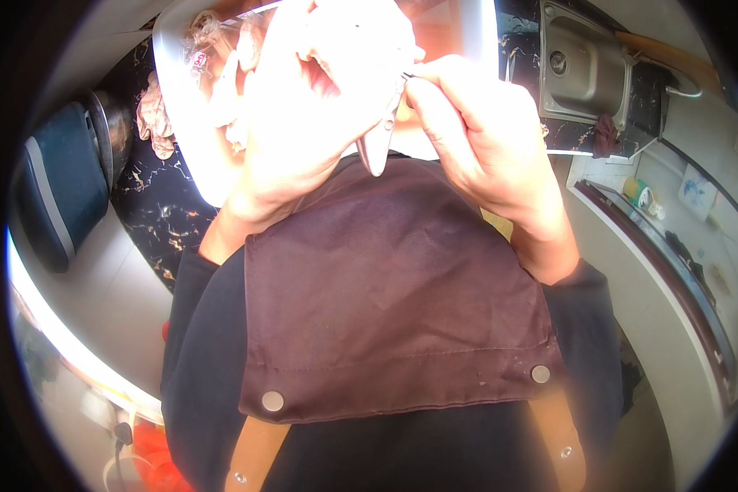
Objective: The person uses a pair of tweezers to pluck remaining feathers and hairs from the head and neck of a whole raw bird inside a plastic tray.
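Strong glare washes out much of the hands and what they hold. My left hand (289, 141) grips a pale, lumpy piece (363, 34), seemingly raw poultry, over a white plastic tub (187, 138). A dark reddish opening shows in the piece. My right hand (486, 123) has thumb and forefinger pinched at the dark upper end of a slim, pale tool (381, 138), whose exact kind I cannot tell. Its rounded end points down towards my maroon apron (393, 277). More pale pieces (227, 80) lie in the tub's left side, beside a small red-and-white scrap (198, 59).
The tub stands on a black marbled counter (160, 209). A crumpled pinkish cloth or glove (155, 120) lies left of it, near a metal pot (112, 132) and a dark blue container (64, 184). At the upper right are a steel sink (590, 74) and a dark cloth (605, 136).
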`<state>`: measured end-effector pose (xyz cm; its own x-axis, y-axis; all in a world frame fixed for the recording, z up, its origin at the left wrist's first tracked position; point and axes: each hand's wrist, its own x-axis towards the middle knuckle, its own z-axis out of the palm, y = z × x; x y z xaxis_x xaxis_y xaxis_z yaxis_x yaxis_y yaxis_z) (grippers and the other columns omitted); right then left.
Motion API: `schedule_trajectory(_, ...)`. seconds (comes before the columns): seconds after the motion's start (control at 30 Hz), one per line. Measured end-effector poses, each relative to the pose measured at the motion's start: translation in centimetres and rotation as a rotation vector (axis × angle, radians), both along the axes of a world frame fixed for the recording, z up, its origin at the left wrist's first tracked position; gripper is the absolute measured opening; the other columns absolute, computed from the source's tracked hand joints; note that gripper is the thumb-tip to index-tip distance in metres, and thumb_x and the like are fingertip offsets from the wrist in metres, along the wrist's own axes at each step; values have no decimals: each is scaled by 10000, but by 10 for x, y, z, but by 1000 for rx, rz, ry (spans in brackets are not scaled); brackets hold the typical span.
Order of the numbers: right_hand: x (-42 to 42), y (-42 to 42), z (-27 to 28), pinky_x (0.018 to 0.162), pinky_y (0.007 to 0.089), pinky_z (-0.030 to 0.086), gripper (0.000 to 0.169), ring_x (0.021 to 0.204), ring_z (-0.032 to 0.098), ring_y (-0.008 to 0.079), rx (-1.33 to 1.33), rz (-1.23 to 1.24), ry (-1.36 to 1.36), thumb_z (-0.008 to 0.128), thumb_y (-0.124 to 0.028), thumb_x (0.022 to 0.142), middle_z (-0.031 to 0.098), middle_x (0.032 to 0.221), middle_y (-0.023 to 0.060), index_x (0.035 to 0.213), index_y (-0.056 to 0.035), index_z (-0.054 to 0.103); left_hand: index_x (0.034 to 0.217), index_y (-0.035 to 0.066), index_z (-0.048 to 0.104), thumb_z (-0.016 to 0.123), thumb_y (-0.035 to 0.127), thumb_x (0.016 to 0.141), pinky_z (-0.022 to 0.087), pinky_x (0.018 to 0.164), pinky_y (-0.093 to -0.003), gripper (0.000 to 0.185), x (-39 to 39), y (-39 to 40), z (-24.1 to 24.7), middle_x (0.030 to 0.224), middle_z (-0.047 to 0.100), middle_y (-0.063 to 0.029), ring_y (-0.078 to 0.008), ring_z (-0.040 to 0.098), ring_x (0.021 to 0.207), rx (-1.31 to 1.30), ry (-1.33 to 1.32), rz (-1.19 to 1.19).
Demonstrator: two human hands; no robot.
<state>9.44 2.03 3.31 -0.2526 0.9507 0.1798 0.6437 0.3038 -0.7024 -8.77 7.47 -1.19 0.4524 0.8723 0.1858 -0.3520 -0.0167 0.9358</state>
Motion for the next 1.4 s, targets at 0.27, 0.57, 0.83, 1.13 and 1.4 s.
schedule_trajectory(0.27, 0, -1, 1, 616, 316, 520, 104, 674, 674, 268, 11, -10, -36, 643, -19, 953, 674, 835, 136, 1040, 23, 681, 1377, -50, 463, 692, -52, 882, 510, 957, -328, 545, -1, -2, -1, 1241, 606, -170, -215, 625, 1086, 6, 18, 18)
schedule_trajectory(0.57, -2, -1, -1, 610, 320, 516, 136, 674, 672, 269, 79, -8, 30, 651, -48, 958, 674, 845, 137, 1070, 23, 680, 1366, -48, 464, 692, -51, 881, 516, 944, -326, 536, -1, -1, 0, 1228, 609, -165, -210, 627, 1074, 18, 38, 25)
schedule_trajectory(0.83, -4, -3, -3, 647, 326, 522, 122, 741, 669, 229, 101, -19, -36, 665, -101, 938, 654, 849, 59, 1040, -38, 690, 1357, -45, 466, 692, -51, 880, 521, 932, -324, 527, -2, -2, -1, 1217, 611, -161, -206, 629, 1063, 13, 47, 37)
schedule_trajectory(1.13, -4, -3, -3, 629, 326, 512, 121, 722, 654, 219, 80, -30, -33, 674, -114, 935, 627, 813, 41, 1042, -66, 701, 1327, -36, 466, 696, -49, 876, 532, 893, -307, 506, -3, -1, -4, 1170, 623, -139, -184, 633, 1025, 48, 63, 42)
schedule_trajectory(1.4, -1, -3, -2, 602, 334, 514, 159, 671, 668, 276, 70, -2, -40, 665, -56, 950, 674, 852, 133, 1093, 8, 689, 1259, -12, 477, 707, -32, 873, 540, 837, -265, 449, 2, -6, 14, 1069, 650, -83, -129, 637, 954, -144, 43, 61)
